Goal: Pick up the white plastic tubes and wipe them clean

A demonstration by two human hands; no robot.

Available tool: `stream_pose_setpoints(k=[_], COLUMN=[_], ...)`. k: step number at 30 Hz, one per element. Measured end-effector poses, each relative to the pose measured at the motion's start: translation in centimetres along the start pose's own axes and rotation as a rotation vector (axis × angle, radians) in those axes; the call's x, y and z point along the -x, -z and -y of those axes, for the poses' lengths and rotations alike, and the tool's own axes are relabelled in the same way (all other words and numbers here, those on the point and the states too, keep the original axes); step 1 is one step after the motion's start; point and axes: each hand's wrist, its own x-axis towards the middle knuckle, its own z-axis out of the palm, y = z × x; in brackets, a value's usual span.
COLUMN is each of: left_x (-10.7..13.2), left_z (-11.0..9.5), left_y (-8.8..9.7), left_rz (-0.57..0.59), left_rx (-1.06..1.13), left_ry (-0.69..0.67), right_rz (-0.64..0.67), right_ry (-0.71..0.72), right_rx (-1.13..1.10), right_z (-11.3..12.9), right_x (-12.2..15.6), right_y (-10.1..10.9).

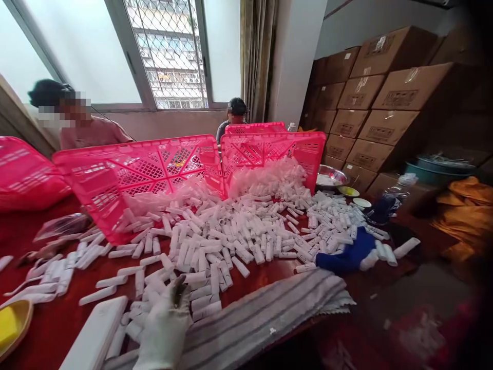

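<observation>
My left hand (165, 326), in a white glove, rises from the bottom edge over the near side of the red table (57, 324). Its fingers are pressed together and point up and right, with a small dark thing at their tips that I cannot make out. The fingertips are right at the near edge of a large heap of small white tubes (231, 231) spread across the table. A grey striped cloth (269, 313) lies just right of the hand. A flat white box (96, 334) lies just left of it. My right hand is out of view.
Two pink plastic crates (142, 169) (269, 149) lie tipped on their sides, spilling tubes. A yellow bowl (11, 324) sits at the near left, and a blue glove or cloth (346, 257) at the right. Two other people sit behind the crates. Cardboard boxes (385, 92) are stacked at the right.
</observation>
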Motion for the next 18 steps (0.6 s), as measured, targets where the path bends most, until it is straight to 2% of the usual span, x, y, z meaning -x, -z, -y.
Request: stream_pose_setpoints(k=[3,4,6,8,10,12,14,18], left_x=[0.3,0.3,0.2,-0.2,-0.7,-1.3,-1.9,-2.2], left_z=[-2.6,-3.4,-4.8,-5.6,-5.7,-5.4,-4.9,-4.4], left_y=[-1.8,-2.5,-3.8,-4.8,-5.5,-5.7,-5.8,-5.7], left_rz=[0.141,0.2,0.279,0.314,0.328,0.337,0.339,0.334], left_rx=[-0.108,-0.147,-0.203,-0.215,-0.189,-0.14,-0.062,0.133], left_ry=[0.002,0.011,0.035,0.041,0.02,-0.017,-0.06,-0.088], right_rz=[-0.014,-0.001,0.087,0.283,0.338,0.351,0.355,0.398], right_ry=[-0.009,0.011,0.129,0.232,0.243,0.218,0.189,0.157], right_rx=[-0.008,-0.018,-0.08,-0.042,0.002,0.039,0.046,-0.05], right_z=[-0.2,0.6,3.7,8.2,12.3,14.7,15.1,12.3], right_x=[0.3,0.2,-0.5,-1.8,-3.2,-4.2,-4.6,-3.9], right_y=[2.9,3.7,4.0,2.4,-0.2,-2.8,-4.5,-5.0])
